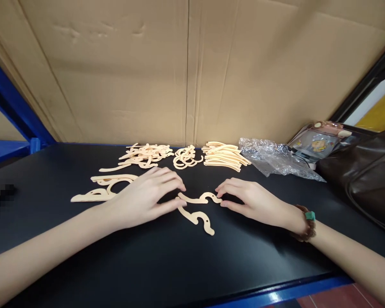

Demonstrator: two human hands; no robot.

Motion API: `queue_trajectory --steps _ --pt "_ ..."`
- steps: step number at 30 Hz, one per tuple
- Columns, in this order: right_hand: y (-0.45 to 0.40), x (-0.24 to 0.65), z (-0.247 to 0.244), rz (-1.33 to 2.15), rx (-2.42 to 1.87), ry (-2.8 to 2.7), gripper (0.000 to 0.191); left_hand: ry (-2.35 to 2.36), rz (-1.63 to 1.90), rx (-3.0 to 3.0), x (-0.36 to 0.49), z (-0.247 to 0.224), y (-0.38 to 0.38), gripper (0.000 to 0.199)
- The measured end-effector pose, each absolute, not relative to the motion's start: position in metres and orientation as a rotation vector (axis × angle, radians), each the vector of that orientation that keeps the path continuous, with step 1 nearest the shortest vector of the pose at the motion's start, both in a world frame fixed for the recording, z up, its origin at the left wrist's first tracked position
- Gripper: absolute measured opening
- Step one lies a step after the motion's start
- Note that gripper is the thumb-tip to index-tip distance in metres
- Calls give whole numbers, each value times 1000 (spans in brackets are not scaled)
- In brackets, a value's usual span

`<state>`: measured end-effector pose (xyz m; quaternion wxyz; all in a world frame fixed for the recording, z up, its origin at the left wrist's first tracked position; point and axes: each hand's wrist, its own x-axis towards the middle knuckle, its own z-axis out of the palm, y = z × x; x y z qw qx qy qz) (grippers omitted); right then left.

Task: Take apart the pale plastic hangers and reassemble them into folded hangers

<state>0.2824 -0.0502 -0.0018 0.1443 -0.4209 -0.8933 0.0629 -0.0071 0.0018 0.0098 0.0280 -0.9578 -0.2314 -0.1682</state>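
Note:
Two curved beige pieces, which look like folding-hanger parts, lie on the black tabletop between my hands. The upper curved piece runs from one hand to the other. A lower curved piece slants down to the right, its small hole near the free end. My left hand is closed in a pinch at the left ends of both pieces, which its fingertips partly hide. My right hand pinches the right end of the upper piece. Beside and partly behind my left wrist lie beige shapes like folded hangers.
At the back of the black table are a pile of beige parts, a cluster of hook-like rings and a stack of curved strips. Clear plastic bags and a dark leather bag sit at right. Cardboard stands behind.

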Motion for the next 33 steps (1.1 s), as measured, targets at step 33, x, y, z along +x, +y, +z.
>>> queue_trajectory --steps 33 --pt "-47 288 0 113 -1159 -2572 21 -450 -327 -2334 37 32 67 17"
